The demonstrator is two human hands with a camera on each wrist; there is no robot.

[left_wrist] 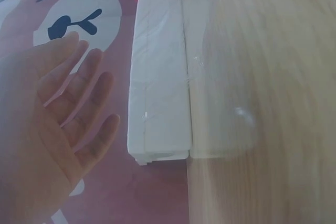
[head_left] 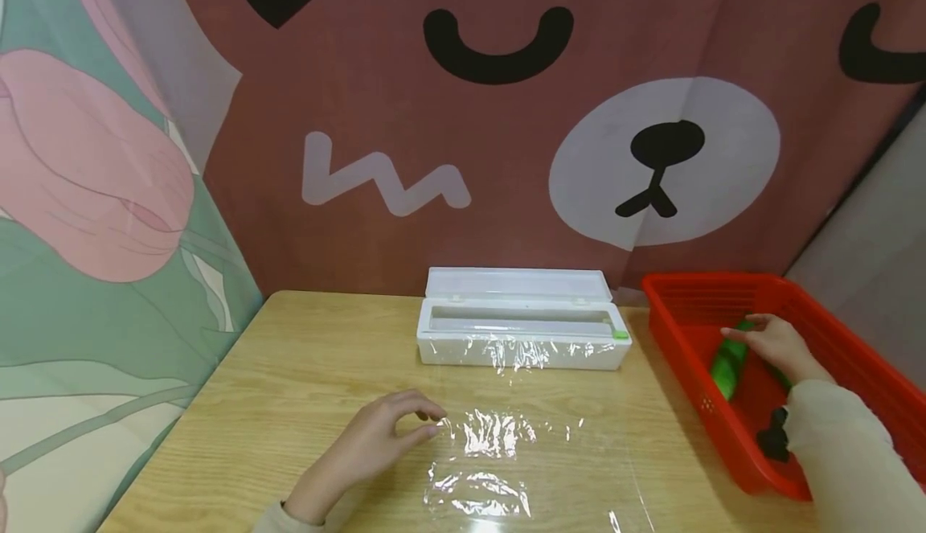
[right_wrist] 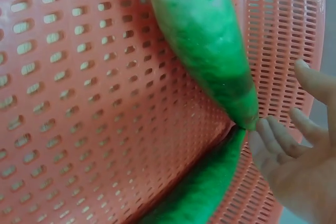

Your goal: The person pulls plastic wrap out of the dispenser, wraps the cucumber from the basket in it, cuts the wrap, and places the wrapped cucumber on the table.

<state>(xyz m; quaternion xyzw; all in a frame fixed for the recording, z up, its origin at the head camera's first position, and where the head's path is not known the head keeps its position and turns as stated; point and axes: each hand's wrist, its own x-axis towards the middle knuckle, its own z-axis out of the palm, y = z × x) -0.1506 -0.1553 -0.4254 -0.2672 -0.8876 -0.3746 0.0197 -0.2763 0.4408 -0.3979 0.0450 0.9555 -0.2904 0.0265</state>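
Observation:
My right hand [head_left: 777, 346] reaches into the red plastic basket [head_left: 676, 356], at the upper end of a green cucumber [head_left: 727, 366]. In the right wrist view its spread fingers [right_wrist: 283, 142] are at the cucumber's tapered tip, not curled round it; whether they touch is hard to tell. A second green vegetable [right_wrist: 202, 184] lies below. My left hand [head_left: 372, 436] hovers over the table with relaxed, slightly bent fingers, beside the left edge of clear cling film [head_left: 492, 436]. The film stretches toward me from a white dispenser box [head_left: 427, 348], whose lid [head_left: 517, 284] stands raised.
The wooden table [head_left: 304, 356] ends at a curtain [head_left: 376, 235] with a bear print behind it. A green tab [head_left: 620, 334] sits at the dispenser's right end. Close to my right wrist is a dark object [head_left: 774, 436]. The basket's perforated walls surround the vegetables.

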